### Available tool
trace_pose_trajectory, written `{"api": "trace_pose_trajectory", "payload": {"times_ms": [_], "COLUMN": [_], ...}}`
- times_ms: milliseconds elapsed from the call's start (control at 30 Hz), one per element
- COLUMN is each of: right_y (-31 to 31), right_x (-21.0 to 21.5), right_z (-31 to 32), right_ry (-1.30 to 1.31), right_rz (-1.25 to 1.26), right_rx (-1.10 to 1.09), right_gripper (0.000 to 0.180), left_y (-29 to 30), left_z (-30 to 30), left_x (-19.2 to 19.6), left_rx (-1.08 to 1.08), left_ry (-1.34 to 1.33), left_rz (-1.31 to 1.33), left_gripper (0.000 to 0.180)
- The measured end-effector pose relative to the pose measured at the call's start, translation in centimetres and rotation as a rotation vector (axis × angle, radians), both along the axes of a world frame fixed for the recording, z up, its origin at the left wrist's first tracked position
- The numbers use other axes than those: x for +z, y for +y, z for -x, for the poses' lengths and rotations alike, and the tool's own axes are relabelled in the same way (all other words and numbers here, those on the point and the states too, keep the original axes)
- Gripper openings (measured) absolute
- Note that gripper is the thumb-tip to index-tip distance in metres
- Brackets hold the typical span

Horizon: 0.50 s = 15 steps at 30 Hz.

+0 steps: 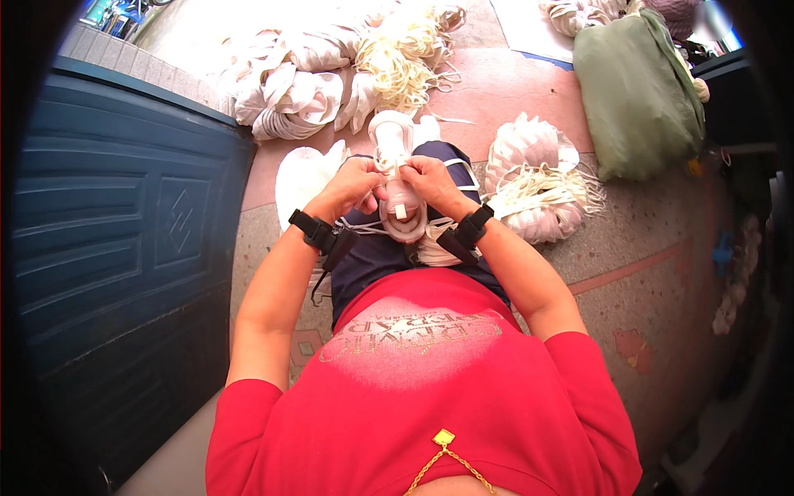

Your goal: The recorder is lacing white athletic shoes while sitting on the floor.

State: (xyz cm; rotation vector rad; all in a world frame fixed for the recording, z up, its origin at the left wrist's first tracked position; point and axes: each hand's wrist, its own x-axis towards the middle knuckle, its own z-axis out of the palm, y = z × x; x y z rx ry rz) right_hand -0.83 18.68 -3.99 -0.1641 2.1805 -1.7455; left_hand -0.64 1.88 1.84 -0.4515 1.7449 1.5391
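A pale shoe upper (395,132) lies lengthwise over my lap, its rounded opening (405,229) towards me. My left hand (357,183) is at its left edge, with thumb and forefinger pinched near the middle. From the other side my right hand (433,183) pinches close to the same spot, fingers bent. A thin pale lace seems to run between the fingertips, but it is too small to make out surely. A white lace (465,175) trails over my dark trousers by the right hand. Another white piece (302,178) lies left of my left hand.
A large heap of pale shoe uppers (302,95) with cream laces (397,62) lies ahead. To the right sit a bundle of uppers (533,153) with laces (554,188) and a full green sack (637,95). A blue panelled door (141,190) stands along the left.
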Motion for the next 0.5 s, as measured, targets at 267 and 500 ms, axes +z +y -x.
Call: {"api": "trace_pose_trajectory", "payload": {"times_ms": [267,500], "right_y": [-0.1,10.3], "right_x": [-2.0,-2.4], "right_z": [0.1,0.4], "right_ry": [-0.102,-0.395], "right_rz": [0.133,0.795], "right_rx": [-0.067,-0.703], "right_gripper": [0.024,0.019], "left_y": [1.0,-14.0], "left_z": [0.6,1.5], "left_x": [-0.6,-1.8], "left_rx": [-0.160,1.329], "left_ry": [0.217,0.246], "left_rz": [0.329,-0.299], "left_gripper": [0.015,0.022]}}
